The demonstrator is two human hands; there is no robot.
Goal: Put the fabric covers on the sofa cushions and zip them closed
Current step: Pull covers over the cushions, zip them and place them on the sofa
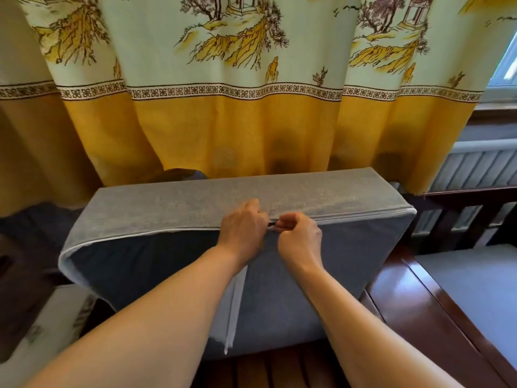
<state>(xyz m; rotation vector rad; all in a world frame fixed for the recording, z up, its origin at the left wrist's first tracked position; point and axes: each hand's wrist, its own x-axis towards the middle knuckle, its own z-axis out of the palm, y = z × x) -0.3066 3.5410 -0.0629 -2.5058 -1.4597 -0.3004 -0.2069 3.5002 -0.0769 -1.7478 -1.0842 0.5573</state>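
As cushion (pixel 195 264) stands on edge | L hand (pixel 243 231) + R hand (pixel 300 238) pinch zip seam

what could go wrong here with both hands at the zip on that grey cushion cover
The left hand and right hand pinch close together at the seam of the cushion cover, so fabric could likely catch in the zip. The cushion stands on edge on the wooden frame; a hard pull might tip it.

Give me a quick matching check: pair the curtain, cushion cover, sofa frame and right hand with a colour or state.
1. curtain
2. cushion cover
3. sofa frame
4. right hand

a. glossy dark wood
b. pinching at the cover's top seam
c. yellow lower band
d. grey with white piping

Pairs: 1-c, 2-d, 3-a, 4-b
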